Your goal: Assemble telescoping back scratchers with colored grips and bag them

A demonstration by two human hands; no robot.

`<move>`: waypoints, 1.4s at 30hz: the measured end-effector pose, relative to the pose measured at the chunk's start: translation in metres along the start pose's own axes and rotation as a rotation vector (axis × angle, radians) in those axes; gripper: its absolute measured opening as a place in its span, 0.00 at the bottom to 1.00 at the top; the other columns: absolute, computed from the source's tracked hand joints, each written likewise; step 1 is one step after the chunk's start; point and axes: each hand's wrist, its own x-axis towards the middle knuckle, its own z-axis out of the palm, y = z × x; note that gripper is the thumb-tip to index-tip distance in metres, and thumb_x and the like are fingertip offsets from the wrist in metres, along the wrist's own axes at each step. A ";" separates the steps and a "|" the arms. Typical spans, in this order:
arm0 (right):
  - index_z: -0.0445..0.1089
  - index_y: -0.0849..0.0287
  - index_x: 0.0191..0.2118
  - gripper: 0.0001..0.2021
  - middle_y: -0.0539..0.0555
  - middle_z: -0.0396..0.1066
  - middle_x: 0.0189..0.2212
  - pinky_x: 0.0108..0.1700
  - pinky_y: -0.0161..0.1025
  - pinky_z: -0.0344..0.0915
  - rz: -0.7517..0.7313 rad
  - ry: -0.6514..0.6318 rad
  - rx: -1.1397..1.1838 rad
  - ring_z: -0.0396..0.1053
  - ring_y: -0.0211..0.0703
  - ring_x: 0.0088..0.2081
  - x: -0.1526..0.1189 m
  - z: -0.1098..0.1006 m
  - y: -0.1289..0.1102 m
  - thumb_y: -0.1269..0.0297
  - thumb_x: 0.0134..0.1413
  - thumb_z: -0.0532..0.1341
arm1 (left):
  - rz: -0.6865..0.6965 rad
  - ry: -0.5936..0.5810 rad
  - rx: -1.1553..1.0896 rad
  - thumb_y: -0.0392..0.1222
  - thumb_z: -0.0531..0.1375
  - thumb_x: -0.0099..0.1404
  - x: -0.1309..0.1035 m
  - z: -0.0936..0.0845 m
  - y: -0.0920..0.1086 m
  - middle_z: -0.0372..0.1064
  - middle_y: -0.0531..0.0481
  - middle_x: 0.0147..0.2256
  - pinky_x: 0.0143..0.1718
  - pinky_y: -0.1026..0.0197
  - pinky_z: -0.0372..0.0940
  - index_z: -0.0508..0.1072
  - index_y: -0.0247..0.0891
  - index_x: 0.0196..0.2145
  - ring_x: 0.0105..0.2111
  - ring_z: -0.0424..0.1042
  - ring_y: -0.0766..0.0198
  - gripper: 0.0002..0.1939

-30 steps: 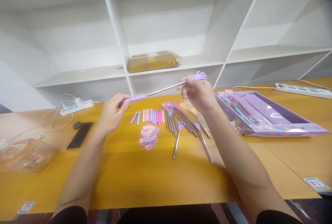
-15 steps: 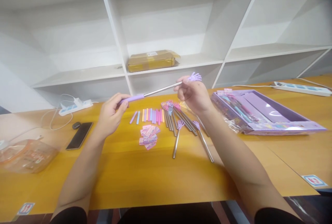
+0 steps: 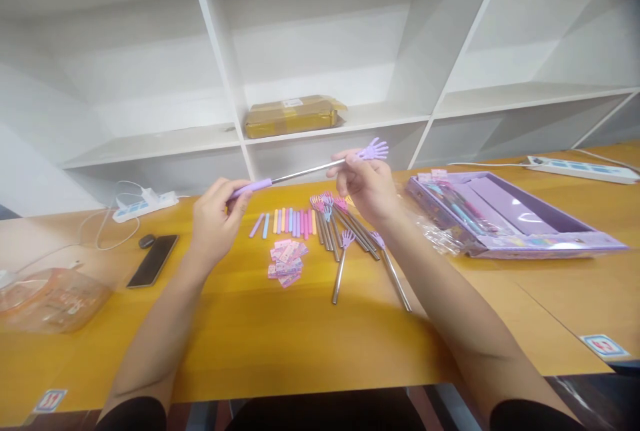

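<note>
A telescopic back scratcher point(image 3: 310, 170) with a purple handle, a metal rod and a purple hand-shaped head stretches between my hands above the table. My left hand point(image 3: 216, 214) is closed round the handle. Near the head, my right hand point(image 3: 367, 181) pinches the rod. Beneath lie two loose purple-headed scratchers, one a metal scratcher point(image 3: 340, 268) without a coloured handle, the other a similar scratcher point(image 3: 394, 274) by my right forearm. Behind them is a pile of scratchers point(image 3: 345, 224) with pink, blue and purple heads. Coloured handle sleeves point(image 3: 295, 223) lie in a row, with pink cards point(image 3: 287, 261) in front.
On the right is a purple open box point(image 3: 540, 214) with wrapped items; clear plastic wrap point(image 3: 443, 238) lies beside it. Leftward are a phone point(image 3: 153, 261), a power strip point(image 3: 145, 206) and a clear orange-tinted bag point(image 3: 55, 301). A taped parcel point(image 3: 294, 118) sits on the shelf.
The back scratcher's metal rod looks slightly longer between my hands. My right hand has shifted a little left along the rod, showing more of the purple head.
</note>
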 end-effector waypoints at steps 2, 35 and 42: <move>0.77 0.53 0.43 0.20 0.52 0.78 0.33 0.26 0.39 0.66 0.035 -0.046 0.037 0.65 0.35 0.22 0.003 -0.004 0.002 0.41 0.58 0.69 | -0.006 -0.012 -0.016 0.47 0.58 0.78 0.001 0.000 -0.003 0.73 0.50 0.35 0.37 0.59 0.62 0.81 0.43 0.47 0.33 0.68 0.63 0.12; 0.62 0.53 0.31 0.14 0.51 0.63 0.28 0.38 0.43 0.59 -0.549 0.024 -0.807 0.63 0.43 0.32 -0.009 -0.008 -0.001 0.61 0.73 0.54 | -0.015 -0.088 -0.043 0.48 0.61 0.76 -0.004 0.002 0.003 0.73 0.52 0.32 0.31 0.60 0.60 0.82 0.43 0.45 0.26 0.63 0.67 0.11; 0.62 0.54 0.31 0.13 0.51 0.63 0.29 0.38 0.43 0.58 -0.547 0.010 -0.822 0.63 0.43 0.33 -0.012 -0.006 -0.001 0.65 0.72 0.54 | -0.040 -0.093 -0.094 0.50 0.61 0.76 -0.010 0.012 0.005 0.77 0.50 0.36 0.31 0.60 0.62 0.82 0.44 0.45 0.30 0.69 0.65 0.12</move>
